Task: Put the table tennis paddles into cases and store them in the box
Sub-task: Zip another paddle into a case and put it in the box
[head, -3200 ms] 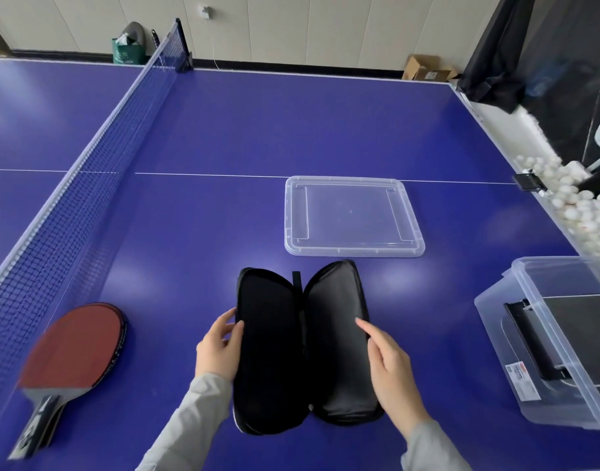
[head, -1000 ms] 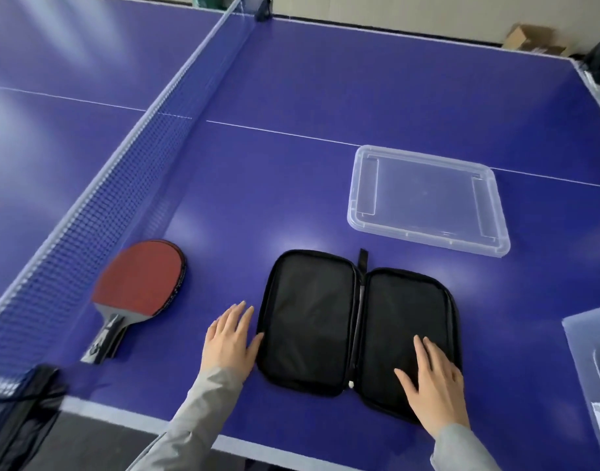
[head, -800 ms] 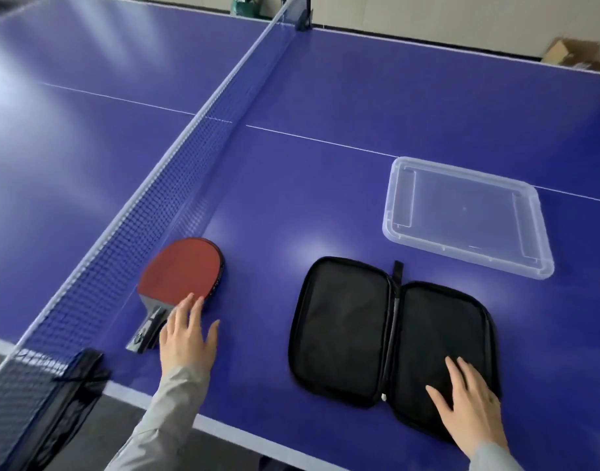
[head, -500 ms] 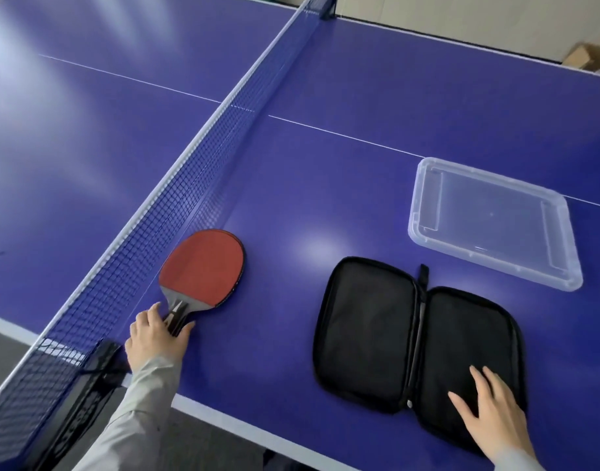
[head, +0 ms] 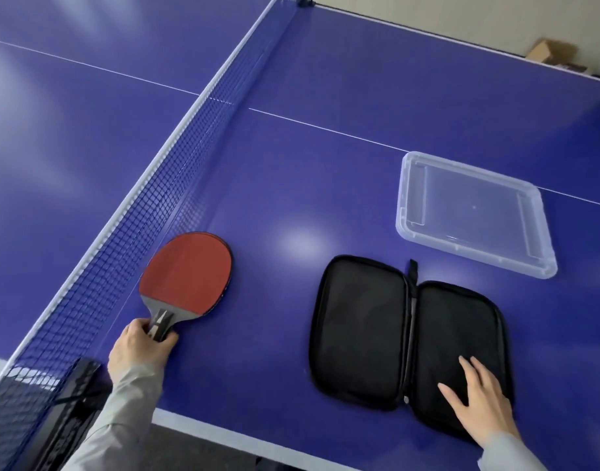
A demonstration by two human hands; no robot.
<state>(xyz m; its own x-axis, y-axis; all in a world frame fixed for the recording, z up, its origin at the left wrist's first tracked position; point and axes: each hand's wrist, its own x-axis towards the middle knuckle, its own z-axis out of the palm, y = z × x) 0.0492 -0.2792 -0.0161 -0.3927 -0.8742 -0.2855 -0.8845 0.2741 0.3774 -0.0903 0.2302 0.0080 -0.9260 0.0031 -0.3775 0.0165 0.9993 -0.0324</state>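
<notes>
Table tennis hall (blue table, net).

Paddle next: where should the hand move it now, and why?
Probably lift the paddle and carry it across to the open case. The left hand already grips its handle by the net, and the right hand lies flat on the case's right half, which looks empty.

No text, label, brand, number or sign can be read here. The red-rubbered table tennis paddle shows only a pale mark at the throat of its dark handle (too small to make out), and the open black fabric zip case bears no lettering.
</notes>
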